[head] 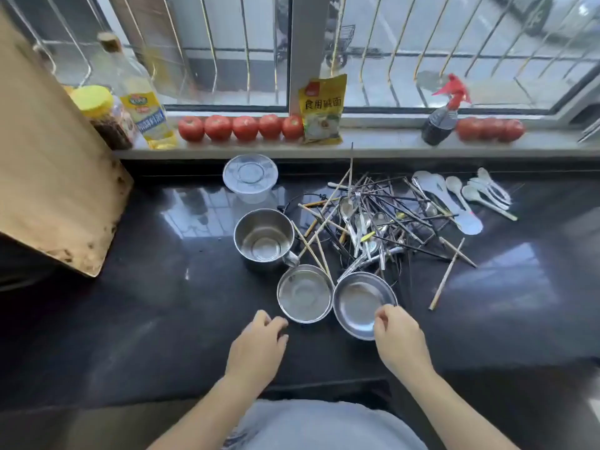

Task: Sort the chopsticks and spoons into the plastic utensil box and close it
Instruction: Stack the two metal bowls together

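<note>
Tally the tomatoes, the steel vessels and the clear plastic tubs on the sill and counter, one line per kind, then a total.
Tomatoes: 8 (5 left of the yellow packet, 3 right of the spray bottle)
Steel vessels: 3 (1 mug, 2 bowls)
Clear plastic tubs: 1
Total: 12

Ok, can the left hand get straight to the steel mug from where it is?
Probably yes. The left hand rests on bare counter, and the steel mug stands up and slightly left of it; only the small steel bowl sits just right of that path.
</note>
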A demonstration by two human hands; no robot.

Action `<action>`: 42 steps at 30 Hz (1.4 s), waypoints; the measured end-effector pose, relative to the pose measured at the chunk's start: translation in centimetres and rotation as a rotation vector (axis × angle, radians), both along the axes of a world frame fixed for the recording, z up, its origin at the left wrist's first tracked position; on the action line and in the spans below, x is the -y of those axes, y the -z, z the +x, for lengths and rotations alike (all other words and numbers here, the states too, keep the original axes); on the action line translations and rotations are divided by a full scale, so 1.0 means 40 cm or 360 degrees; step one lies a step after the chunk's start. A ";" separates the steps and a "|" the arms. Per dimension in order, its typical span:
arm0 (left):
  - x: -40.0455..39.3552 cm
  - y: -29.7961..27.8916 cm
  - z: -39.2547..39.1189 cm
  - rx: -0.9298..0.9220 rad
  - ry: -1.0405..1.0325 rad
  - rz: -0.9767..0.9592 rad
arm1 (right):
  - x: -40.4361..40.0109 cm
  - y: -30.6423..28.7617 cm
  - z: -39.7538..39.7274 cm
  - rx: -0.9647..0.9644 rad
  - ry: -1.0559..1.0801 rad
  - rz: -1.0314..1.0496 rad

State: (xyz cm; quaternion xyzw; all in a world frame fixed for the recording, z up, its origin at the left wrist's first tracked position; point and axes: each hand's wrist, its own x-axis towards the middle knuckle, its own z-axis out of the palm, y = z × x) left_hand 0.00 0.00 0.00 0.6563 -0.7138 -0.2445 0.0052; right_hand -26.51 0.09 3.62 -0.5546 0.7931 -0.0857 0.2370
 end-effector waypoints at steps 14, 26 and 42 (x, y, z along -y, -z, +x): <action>0.036 -0.039 0.088 -0.0047 0.0807 -0.0490 | 0.035 0.005 0.049 0.0075 -0.0060 -0.0132; 0.315 -0.139 0.114 0.0218 0.0328 -0.0671 | 0.122 -0.001 0.117 -0.0035 -0.0316 -0.0112; 0.223 -0.027 0.140 0.0456 0.0348 -0.0640 | -0.024 0.096 0.022 -0.0386 -0.0647 -0.0162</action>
